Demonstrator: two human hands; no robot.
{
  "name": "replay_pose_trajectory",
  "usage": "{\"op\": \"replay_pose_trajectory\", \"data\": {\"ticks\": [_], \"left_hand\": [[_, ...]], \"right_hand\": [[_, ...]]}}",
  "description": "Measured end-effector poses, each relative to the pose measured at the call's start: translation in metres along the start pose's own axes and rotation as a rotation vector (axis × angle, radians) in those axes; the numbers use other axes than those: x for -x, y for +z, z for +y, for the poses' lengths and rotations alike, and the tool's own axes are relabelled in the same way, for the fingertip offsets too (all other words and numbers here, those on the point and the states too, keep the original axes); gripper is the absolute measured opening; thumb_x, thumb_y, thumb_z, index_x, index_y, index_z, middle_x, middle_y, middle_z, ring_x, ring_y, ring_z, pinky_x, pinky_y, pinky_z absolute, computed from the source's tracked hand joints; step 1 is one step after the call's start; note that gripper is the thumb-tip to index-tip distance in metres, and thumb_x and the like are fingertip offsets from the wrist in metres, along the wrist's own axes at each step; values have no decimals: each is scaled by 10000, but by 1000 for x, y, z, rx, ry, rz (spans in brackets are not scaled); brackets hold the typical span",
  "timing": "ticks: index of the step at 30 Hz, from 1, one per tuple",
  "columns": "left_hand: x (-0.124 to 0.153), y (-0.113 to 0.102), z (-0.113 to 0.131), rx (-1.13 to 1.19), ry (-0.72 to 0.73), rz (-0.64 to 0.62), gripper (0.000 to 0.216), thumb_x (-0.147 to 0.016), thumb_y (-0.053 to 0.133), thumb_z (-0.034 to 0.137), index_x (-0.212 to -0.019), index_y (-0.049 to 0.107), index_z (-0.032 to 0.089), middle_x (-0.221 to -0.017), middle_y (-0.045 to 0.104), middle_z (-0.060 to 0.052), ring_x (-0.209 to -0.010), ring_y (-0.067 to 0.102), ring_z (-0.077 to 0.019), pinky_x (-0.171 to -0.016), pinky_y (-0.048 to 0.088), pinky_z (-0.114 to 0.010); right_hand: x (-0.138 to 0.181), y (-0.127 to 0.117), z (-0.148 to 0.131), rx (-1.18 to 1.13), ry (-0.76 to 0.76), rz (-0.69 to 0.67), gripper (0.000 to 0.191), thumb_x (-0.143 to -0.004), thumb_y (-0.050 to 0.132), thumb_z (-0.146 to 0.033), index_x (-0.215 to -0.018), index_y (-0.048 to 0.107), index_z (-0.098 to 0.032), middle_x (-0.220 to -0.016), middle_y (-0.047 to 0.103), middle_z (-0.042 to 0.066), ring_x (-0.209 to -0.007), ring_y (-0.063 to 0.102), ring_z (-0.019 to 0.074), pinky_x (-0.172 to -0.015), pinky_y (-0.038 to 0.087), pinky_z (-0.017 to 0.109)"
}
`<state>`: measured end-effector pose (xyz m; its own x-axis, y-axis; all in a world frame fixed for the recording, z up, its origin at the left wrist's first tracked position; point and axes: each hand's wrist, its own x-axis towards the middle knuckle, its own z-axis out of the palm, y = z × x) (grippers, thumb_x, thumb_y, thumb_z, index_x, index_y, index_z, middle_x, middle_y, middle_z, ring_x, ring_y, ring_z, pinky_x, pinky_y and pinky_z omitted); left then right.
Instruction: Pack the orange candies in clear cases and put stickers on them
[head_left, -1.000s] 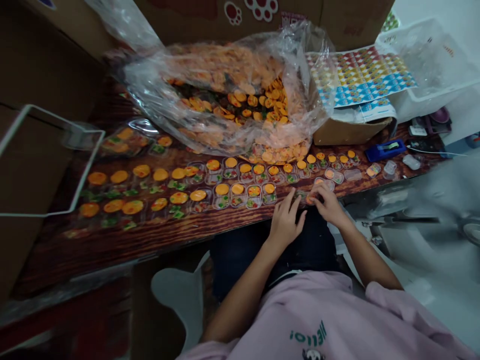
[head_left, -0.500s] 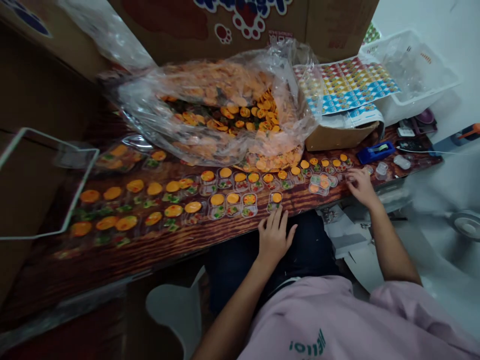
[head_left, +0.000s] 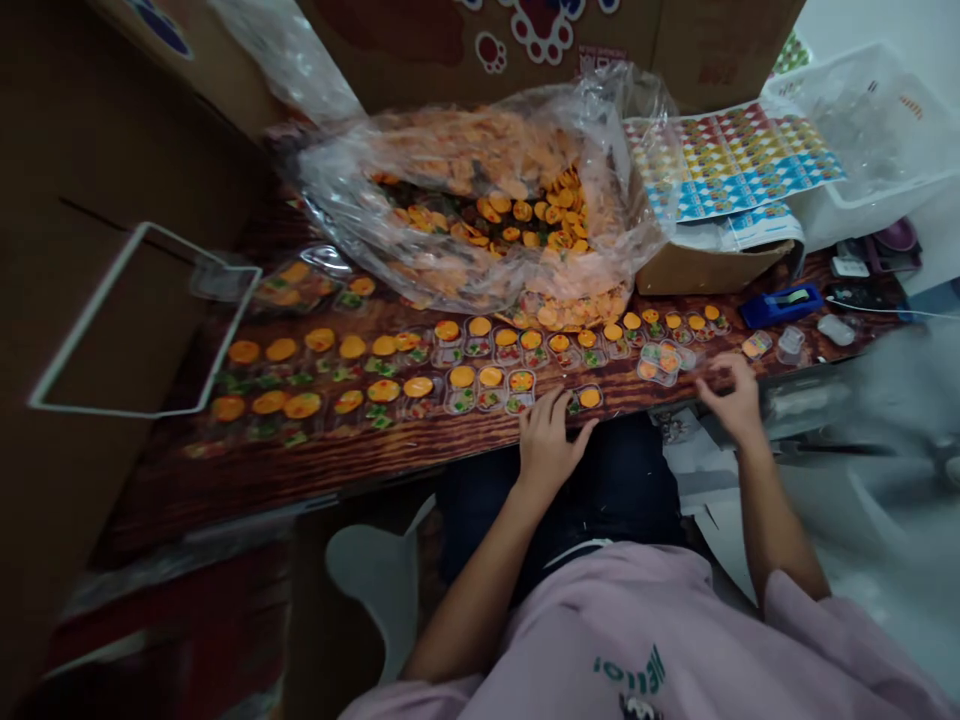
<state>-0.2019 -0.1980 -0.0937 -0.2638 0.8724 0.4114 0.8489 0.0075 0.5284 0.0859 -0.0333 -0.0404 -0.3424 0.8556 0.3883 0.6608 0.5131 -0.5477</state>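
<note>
The small orange-topped pack (head_left: pixel 589 398) now lies turned sideways near my open left hand (head_left: pixel 544 442), out of line with the row (head_left: pixel 491 388), while my half-open right hand (head_left: pixel 735 402) has uncovered another pack (head_left: pixel 755 346) near the tape dispenser (head_left: pixel 781 304).

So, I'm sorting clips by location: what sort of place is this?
Probably a small packing workroom: rows of clear packs line the table, with a plastic bag of orange pieces behind them and a blue tape dispenser nearby.
</note>
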Motion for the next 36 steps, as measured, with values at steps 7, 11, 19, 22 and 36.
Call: {"op": "replay_pose_trajectory", "data": {"ticks": [7,11,19,22,36], "left_hand": [[-7,8,-3,308,-40,-125,561,-1028,593,338,-1535,400,194,-1470,605,-177,-1279,663,-261,-1093,555,-433],[-7,6,-8,334,-10,-123,629,-1025,610,363,-1581,361,204,-1604,475,-189,-1377,604,-253,-1143,526,-412],[3,-3,-12,80,141,-238,439,-1054,534,349,-1422,611,124,-1516,588,-190,-1468,515,-291,-1200,455,-473],[19,-3,-3,-149,163,-325,583,-1057,485,325,-1556,443,26,-1642,396,-246,-1579,327,-334,-1257,348,-520],[11,8,23,-276,50,-388,691,-1019,471,340,-1597,342,-16,-1671,278,-303,-1590,273,-394,-1259,296,-554]], "right_hand": [[12,77,-88,-126,-298,-411,175,-1025,570,-342,-1134,650,-233,-1288,698,128,-1249,624,280,-1097,399,498],[11,82,-92,-82,-377,-494,204,-1045,554,-328,-1156,673,-206,-1311,695,142,-1243,619,281,-1085,404,493],[45,94,-93,91,-457,-399,294,-1079,487,-286,-1295,669,-207,-1469,648,139,-1406,556,276,-1199,299,553],[67,102,-98,221,-447,-365,433,-1079,451,-268,-1494,531,-174,-1584,533,168,-1526,433,296,-1273,131,628],[39,94,-102,4,-350,-572,567,-1004,423,-191,-1568,463,-136,-1624,483,161,-1559,391,260,-1227,388,516]]}}
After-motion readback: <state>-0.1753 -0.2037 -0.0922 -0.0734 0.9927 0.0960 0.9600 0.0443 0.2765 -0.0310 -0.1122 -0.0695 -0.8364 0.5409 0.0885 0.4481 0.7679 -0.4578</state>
